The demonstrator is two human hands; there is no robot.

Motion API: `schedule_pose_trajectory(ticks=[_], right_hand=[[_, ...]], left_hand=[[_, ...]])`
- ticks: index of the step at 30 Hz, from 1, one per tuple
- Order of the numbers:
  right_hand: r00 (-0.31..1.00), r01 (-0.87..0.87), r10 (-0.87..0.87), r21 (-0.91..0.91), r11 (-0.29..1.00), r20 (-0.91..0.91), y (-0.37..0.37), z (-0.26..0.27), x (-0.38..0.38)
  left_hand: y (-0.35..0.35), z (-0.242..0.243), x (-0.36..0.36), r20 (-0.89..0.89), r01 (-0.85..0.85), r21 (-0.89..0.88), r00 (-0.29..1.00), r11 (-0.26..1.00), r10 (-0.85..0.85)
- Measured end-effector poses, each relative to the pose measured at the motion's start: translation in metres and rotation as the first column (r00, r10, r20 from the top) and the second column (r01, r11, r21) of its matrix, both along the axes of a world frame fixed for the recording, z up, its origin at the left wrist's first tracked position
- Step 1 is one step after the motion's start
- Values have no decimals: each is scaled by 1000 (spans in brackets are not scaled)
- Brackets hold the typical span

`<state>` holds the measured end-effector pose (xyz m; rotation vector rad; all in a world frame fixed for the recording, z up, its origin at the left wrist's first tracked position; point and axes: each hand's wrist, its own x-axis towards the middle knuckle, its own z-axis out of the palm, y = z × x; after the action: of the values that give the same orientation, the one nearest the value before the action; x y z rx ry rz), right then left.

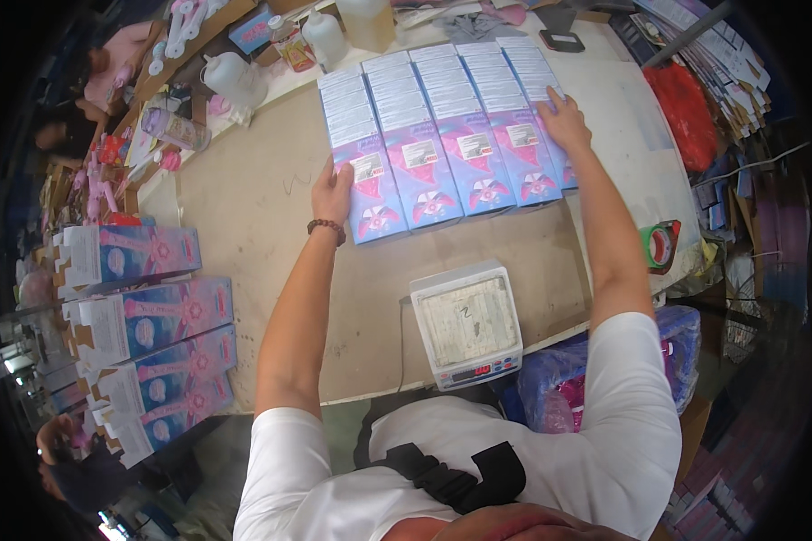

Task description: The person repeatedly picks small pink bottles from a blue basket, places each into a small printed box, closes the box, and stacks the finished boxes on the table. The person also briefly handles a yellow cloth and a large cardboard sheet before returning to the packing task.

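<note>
Several pink-and-blue printed cardboard boxes (433,135) lie side by side in a row on the worktable (243,196). My left hand (331,193), with a beaded bracelet at the wrist, grips the row's left end. Its thumb rests on the leftmost box's top face, and the fingers go down its outer side. At the other end, my right hand (566,123) lies over the rightmost box, its fingers spread on the edge and printed face. Most of these boxes carry a white sticker with print. Nearer my body sits a digital weighing scale (470,324) with a lit red display.
More boxes with raised end flaps (149,318) stand at the left. White plastic bottles (233,80) and a yellowish jug (365,24) line the back. A green tape dispenser (660,245) lies at the right edge, above a blue crate (555,372). Other people (111,64) are at the left.
</note>
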<state>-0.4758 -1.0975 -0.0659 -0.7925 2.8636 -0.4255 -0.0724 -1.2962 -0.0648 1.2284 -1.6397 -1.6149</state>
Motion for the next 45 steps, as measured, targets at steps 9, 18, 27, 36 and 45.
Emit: schedule_pose_trajectory(ticks=[9, 18, 27, 36, 45], right_hand=[[1000, -25, 24, 57, 998, 21, 12, 16, 21], [832, -378, 425, 197, 904, -355, 30, -39, -35], [952, 174, 11, -572, 802, 306, 278, -4, 37], [987, 163, -159, -232, 959, 35, 446, 27, 155], [948, 310, -304, -49, 949, 96, 538, 17, 268]], left_hand=[[-6, 0, 1, 242, 73, -97, 969, 993, -47], [65, 75, 74, 372, 241, -568, 928, 787, -16], [-19, 260, 314, 114, 213, -976, 656, -38, 746], [-47, 268, 277, 466, -7, -855, 426, 518, 775], [90, 290, 273, 306, 163, -829, 933, 534, 189]])
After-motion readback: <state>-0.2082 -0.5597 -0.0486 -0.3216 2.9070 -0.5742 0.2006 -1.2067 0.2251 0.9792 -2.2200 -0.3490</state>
